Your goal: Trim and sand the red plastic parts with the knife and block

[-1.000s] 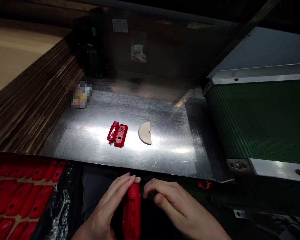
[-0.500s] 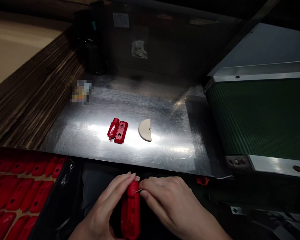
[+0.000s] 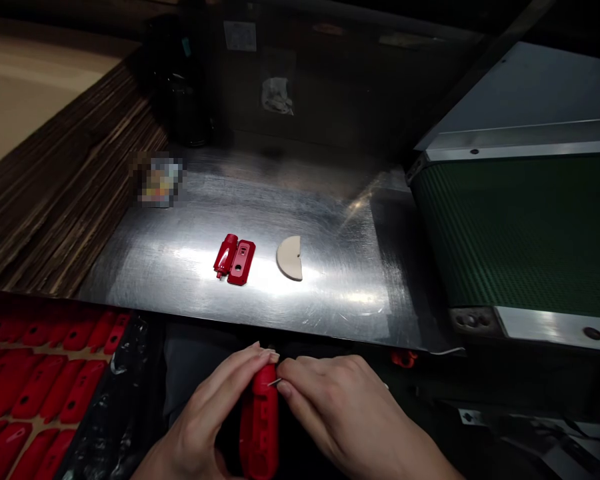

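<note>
My left hand (image 3: 200, 417) is closed around a red plastic housing (image 3: 261, 427) held upright below the table's front edge, its hollow, ribbed side showing. Pinched in my right hand (image 3: 343, 400) is a thin metal blade or pin (image 3: 273, 383); most of it is hidden by the fingers. Its tip rests at the upper end of the housing, close to my left fingertips. Beyond my hands, a pair of glossy red plastic parts (image 3: 234, 260) lies side by side on the metal table (image 3: 180, 280). To their right is a beige half-disc (image 3: 289, 259) with a small notch.
Rows of red plastic pieces (image 3: 40, 380) lie in a box at lower left. Stacked cardboard (image 3: 75, 153) borders the table's left side, near a blurred packet (image 3: 161, 181) and a dark bottle (image 3: 185, 100). A green conveyor belt (image 3: 525, 233) runs at right.
Both hands keep their hold, with the blade or pin still at the housing's upper end. The whole view has shifted very slightly.
</note>
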{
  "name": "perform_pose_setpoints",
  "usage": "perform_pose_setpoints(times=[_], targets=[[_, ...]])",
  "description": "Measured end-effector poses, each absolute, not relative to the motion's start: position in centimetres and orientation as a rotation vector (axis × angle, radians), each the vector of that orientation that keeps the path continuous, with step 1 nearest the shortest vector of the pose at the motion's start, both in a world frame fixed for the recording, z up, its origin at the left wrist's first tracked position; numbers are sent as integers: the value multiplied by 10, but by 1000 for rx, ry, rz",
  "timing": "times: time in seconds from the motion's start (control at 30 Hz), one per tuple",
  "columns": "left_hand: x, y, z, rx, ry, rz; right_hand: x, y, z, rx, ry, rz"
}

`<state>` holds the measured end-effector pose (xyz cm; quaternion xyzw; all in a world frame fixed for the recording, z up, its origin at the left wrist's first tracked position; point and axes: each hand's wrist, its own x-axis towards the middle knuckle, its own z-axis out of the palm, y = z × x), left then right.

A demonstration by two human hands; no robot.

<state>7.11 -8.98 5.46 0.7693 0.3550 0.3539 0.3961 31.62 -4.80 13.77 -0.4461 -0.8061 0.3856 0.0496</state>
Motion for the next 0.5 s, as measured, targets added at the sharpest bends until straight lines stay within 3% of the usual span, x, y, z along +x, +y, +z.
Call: perform_pose_setpoints(times=[0.5], targets=[[68,-88,53,2088,809,923,316,-50,144,-1427,-2490,1339]])
